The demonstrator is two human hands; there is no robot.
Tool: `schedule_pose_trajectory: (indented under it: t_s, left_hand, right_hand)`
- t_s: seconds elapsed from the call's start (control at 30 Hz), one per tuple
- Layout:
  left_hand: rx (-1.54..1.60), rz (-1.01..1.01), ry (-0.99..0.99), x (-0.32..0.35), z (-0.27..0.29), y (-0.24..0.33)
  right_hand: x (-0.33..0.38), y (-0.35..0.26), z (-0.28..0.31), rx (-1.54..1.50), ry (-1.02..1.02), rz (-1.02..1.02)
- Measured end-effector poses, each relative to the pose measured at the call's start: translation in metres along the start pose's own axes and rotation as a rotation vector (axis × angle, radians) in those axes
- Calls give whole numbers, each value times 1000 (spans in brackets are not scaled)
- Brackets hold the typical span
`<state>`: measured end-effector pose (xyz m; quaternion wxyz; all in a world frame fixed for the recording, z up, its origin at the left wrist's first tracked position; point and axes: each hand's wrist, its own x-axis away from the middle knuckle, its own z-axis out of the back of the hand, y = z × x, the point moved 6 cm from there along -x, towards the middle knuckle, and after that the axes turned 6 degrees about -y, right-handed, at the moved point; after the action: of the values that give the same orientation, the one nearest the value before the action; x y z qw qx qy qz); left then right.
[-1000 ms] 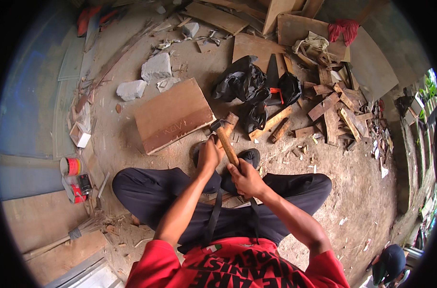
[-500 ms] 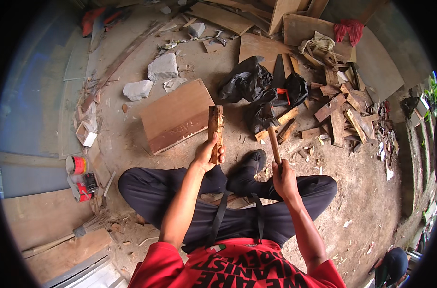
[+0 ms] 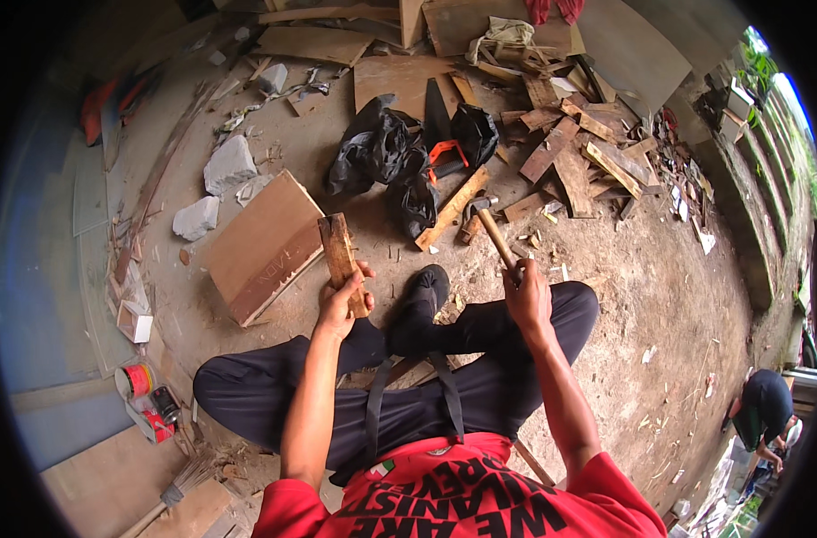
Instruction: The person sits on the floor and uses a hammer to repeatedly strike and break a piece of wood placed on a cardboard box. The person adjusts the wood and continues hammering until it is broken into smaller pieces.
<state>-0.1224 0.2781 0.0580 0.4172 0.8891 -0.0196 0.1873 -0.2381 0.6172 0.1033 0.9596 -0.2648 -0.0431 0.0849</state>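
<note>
My left hand (image 3: 341, 309) is closed around the lower part of a short, rough piece of wood (image 3: 338, 249), held up over my crossed legs and leaning a little left. Small splinters or nails stick out along its right side; I cannot tell which. In my right hand (image 3: 528, 298) is a hammer (image 3: 496, 238), gripped low on its light wooden handle, its dark metal head pointing away from me. Hammer and wood are well apart. Beyond the wood piece, a brown wooden panel or box (image 3: 263, 235) with a darker front strip lies on the floor.
Ahead are black plastic bags (image 3: 373, 148), an orange-handled saw (image 3: 448, 154) and a loose plank (image 3: 453, 208). Scrap wood (image 3: 574, 161) is heaped at the far right. White blocks (image 3: 230, 166) and paint cans (image 3: 136, 381) stand to the left. Another person (image 3: 764, 408) is at the lower right.
My view has swung right, so the surroundings sit further left. The wood piece has gone from upright to leaning left. The hammer is still in my right hand and tilts further left.
</note>
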Motion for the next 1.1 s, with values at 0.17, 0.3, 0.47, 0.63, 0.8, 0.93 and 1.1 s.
schedule_pose_trajectory:
  t_s: [0.17,0.3,0.47,0.63,0.8,0.93,1.1]
  left_hand:
    - [-8,-20,13,-39,-57,-16]
    - [9,11,-40,-66,-103,-34]
    - [-54,67,68,-69,-109,-50]
    - [-95,76,220,-75,-85,-63]
    - [129,107,265,-73,-58,-88]
    - [186,134,407,-69,-31,-109]
    - [-105,45,380,-61,-30,-105]
  right_hand:
    - [4,11,9,-89,37,-16]
    - [21,15,1,-117,83,37]
    - [27,14,-10,-102,81,89]
    - [24,11,-21,-71,19,190]
    - [25,10,-28,-70,-52,213]
    - [25,5,-36,-36,-121,228]
    - [26,19,-59,-14,-157,137]
